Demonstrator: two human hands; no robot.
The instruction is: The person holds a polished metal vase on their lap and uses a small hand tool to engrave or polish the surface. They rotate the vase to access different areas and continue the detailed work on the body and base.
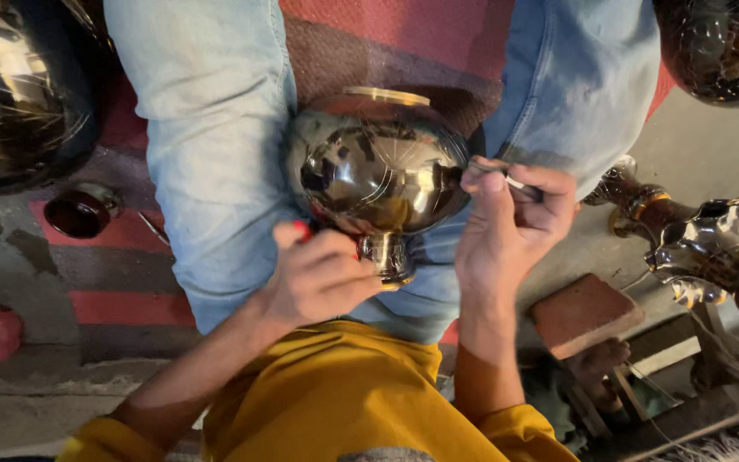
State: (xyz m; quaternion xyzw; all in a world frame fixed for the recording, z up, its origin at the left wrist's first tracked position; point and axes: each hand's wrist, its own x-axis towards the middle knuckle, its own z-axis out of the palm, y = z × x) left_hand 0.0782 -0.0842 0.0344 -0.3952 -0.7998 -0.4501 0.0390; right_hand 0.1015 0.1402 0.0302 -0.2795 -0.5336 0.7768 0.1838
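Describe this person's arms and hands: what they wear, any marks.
Both forearms are bare, with mustard-yellow sleeves pushed up to the elbows. The left hand shows a red patch at one fingertip, whether polish or something else is unclear. The right hand shows no ring, glove or watch.

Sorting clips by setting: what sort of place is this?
Probably a floor-level metalware workshop: a polished metal pot worked in the lap, ornate metal pieces lying alongside, another shiny vessel nearby.

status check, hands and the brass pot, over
Left hand grips pot's base. Right hand pinches thin tool at brass pot side. Pot rests between knees. Nothing in the way.
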